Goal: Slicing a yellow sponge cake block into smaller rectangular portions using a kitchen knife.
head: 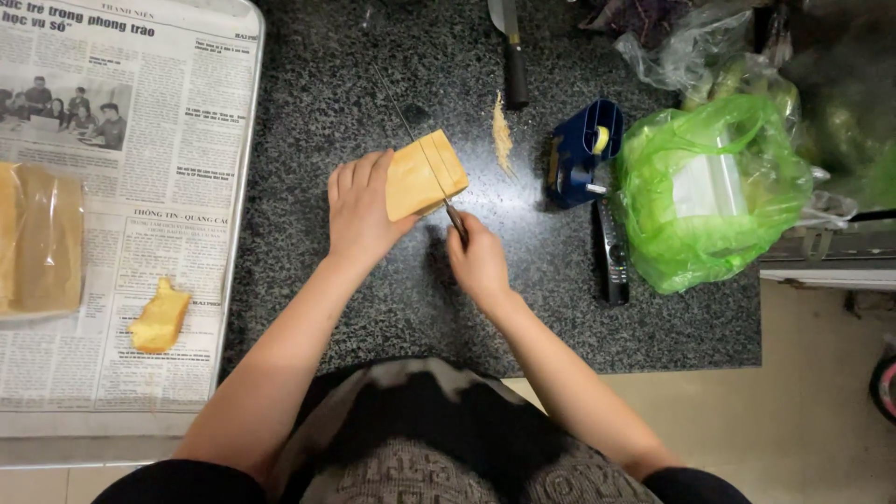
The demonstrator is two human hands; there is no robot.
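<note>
1. Counter (392, 308): dark speckled stone, carrying all the items below except the tray's contents.
2. Tray (245, 140): pale, at the left of the counter and lined with newspaper (140, 187). A bagged loaf (42, 238) lies at its left edge, and a loose bread piece (161, 317) lies near the lower middle, apart from the loaf.
3. Green plastic bag (709, 187): at the right of the counter, crumpled, with a pale roll visible inside. Further clear bags lie behind it; their contents cannot be made out.
4. Bread block (425, 173): yellow-tan and rectangular, lying flat at mid-counter between the two hands.
5. Left hand (359, 210): fingers curled over the left end of the bread block, pressing on it.
6. Right hand (478, 261): fingers closed tightly around the handle of the knife (425, 154). Its thin blade lies across the top of the block, near its right end.
7. Blue tape dispenser (581, 149): just right of the block, touching neither hand.
8. Remote control (611, 252): black, lying below the dispenser beside the green bag.
9. Second knife (511, 51): dark handle, at the top edge, well apart from the hands.
10. Crumb strip (502, 135): small, between the block and the dispenser.
</note>
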